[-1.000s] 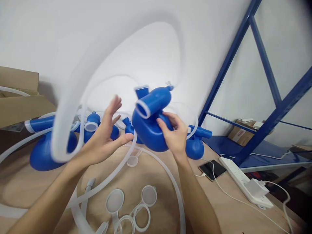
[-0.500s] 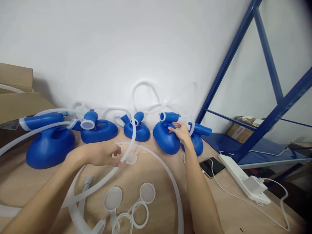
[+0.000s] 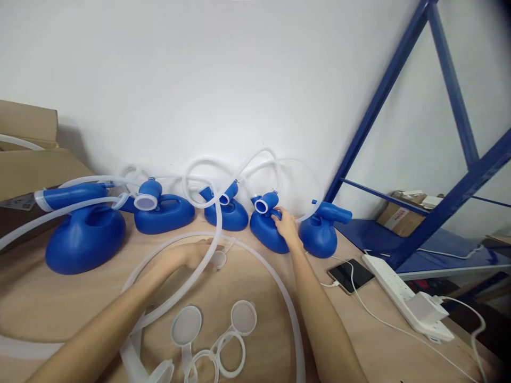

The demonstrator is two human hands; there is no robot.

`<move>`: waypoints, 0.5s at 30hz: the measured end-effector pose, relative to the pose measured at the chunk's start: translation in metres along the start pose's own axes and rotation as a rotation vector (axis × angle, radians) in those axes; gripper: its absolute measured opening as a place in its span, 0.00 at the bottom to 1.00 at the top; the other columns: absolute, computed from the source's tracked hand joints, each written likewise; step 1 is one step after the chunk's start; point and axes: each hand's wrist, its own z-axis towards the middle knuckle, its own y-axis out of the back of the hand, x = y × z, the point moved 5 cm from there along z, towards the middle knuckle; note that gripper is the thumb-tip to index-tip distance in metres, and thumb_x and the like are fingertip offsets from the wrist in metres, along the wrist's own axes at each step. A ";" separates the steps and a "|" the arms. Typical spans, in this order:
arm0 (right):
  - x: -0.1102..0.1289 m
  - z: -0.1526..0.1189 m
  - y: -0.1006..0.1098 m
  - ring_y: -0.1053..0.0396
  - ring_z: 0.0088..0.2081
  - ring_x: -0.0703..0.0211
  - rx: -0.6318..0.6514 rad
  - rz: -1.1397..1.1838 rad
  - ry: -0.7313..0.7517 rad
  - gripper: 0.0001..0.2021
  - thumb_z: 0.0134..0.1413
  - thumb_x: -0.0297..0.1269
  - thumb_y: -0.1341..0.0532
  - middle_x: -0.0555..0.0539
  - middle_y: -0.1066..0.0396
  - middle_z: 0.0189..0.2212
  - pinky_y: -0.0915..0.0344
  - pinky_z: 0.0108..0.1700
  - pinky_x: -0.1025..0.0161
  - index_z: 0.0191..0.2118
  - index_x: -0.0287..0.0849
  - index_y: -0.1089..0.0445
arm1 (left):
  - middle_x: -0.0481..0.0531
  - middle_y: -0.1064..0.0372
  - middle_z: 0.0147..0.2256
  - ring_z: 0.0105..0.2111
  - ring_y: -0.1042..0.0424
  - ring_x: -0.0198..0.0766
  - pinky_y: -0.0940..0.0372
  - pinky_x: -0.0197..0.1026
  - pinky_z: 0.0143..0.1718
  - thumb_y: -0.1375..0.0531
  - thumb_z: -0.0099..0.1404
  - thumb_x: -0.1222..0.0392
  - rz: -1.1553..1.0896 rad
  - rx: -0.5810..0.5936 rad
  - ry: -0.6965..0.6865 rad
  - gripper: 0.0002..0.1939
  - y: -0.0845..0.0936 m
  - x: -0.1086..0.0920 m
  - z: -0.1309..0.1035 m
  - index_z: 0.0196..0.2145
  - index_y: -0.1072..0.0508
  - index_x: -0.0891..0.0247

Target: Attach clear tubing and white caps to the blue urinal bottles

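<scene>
My right hand grips the handle of a blue plastic urinal bottle, fingers curled round it. That bottle stands by the wall, its white-rimmed spout facing me. Partly behind a clear flexible tube, my left hand is low over the table; its fingertips are hidden, so its grip does not show. Close to those fingers is a small translucent cap. Another blue urinal bottle stands between the hands, with a tube looping over it.
More blue bottles stand at left, left of centre and right. Translucent ring caps lie in front. A phone, a power strip, a blue rack and a cardboard box flank the table.
My left hand has moved right and behind the hanging tube, towards the cap. The bottle in my right hand has turned, and its spout has shifted down and left. Tube loops by the wall have shifted.
</scene>
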 end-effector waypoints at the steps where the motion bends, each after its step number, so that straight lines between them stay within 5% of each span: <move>1: 0.002 -0.002 -0.003 0.28 0.56 0.37 -0.032 -0.028 0.003 0.15 0.62 0.31 0.41 0.34 0.24 0.50 0.35 0.60 0.38 0.53 0.42 0.27 | 0.61 0.27 0.60 0.58 0.28 0.60 0.33 0.56 0.60 0.32 0.55 0.52 -0.008 -0.007 -0.005 0.30 -0.009 0.005 0.004 0.56 0.22 0.58; 6: 0.029 -0.013 -0.012 0.45 0.68 0.31 -0.229 -0.118 0.084 0.23 0.56 0.25 0.44 0.25 0.44 0.65 0.45 0.67 0.34 0.58 0.32 0.36 | 0.59 0.23 0.54 0.53 0.24 0.56 0.31 0.52 0.55 0.38 0.63 0.57 -0.074 -0.034 -0.034 0.22 -0.023 0.013 0.010 0.54 0.22 0.57; 9: 0.066 -0.025 -0.016 0.50 0.70 0.34 -0.292 -0.189 0.350 0.27 0.51 0.22 0.44 0.28 0.47 0.66 0.50 0.70 0.35 0.59 0.33 0.36 | 0.54 0.20 0.45 0.45 0.22 0.50 0.30 0.45 0.49 0.40 0.67 0.53 -0.123 -0.051 -0.070 0.12 -0.009 0.012 0.010 0.42 0.19 0.56; 12: 0.103 -0.039 -0.036 0.49 0.71 0.36 -0.173 -0.231 0.622 0.27 0.53 0.23 0.43 0.32 0.41 0.65 0.50 0.72 0.38 0.60 0.37 0.33 | 0.54 0.21 0.37 0.37 0.23 0.46 0.30 0.42 0.43 0.41 0.67 0.52 -0.152 -0.108 -0.044 0.12 0.009 0.015 0.011 0.37 0.20 0.59; 15: 0.117 -0.035 -0.069 0.45 0.70 0.40 0.029 -0.115 0.587 0.27 0.61 0.31 0.43 0.34 0.37 0.65 0.45 0.71 0.42 0.66 0.40 0.37 | 0.56 0.22 0.40 0.39 0.24 0.47 0.31 0.44 0.45 0.42 0.68 0.52 -0.164 -0.234 0.030 0.15 0.024 0.026 0.009 0.44 0.21 0.62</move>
